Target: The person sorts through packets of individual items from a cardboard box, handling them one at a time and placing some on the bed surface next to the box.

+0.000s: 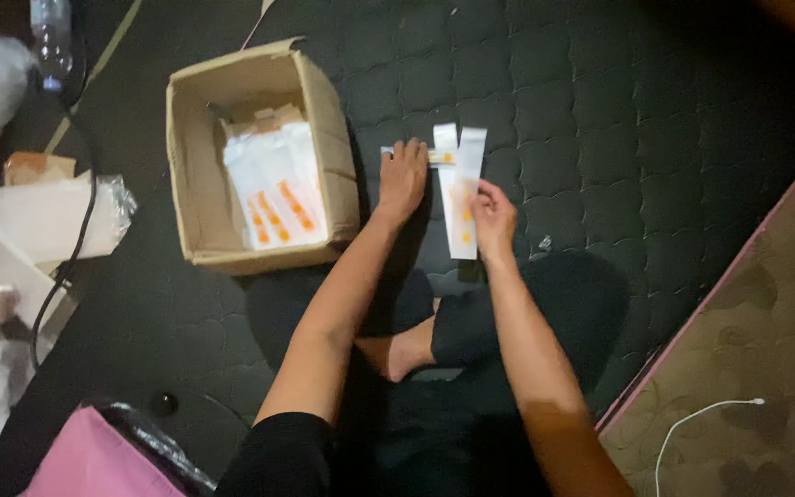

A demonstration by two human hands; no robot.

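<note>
At the far left, crumpled clear plastic wrapping (20,216) and a black cable (80,221) lie on the dark quilted mat (600,110). A plastic bottle (51,41) rests at the top-left corner, and a pink item (94,460) sits at the bottom edge.

Right of these stands an open cardboard box (190,175). Inside it lies a stack of flat white sleeves with orange marks (273,193), already placed and roughly aligned. The box appears partly filled; room remains above the stack.

The left hand (402,179) rests palm down on the mat just right of the box, fingers extended and close together, pressing on the end of a narrow white strip (386,150). It grips nothing.

Immediately right, a long white sleeve with orange marks (465,193) lies flat on the mat, with a shorter white piece (444,138) touching its upper left edge. The right hand (492,216) holds the sleeve's right edge near the middle, fingers curled narrowly, thumb and fingertips pinching it.

As a judgement: this sleeve is being handled outside the box, and the stack represents finished pieces.

At the far right, a patterned carpet (766,322) carries a white cable (701,419).
</note>
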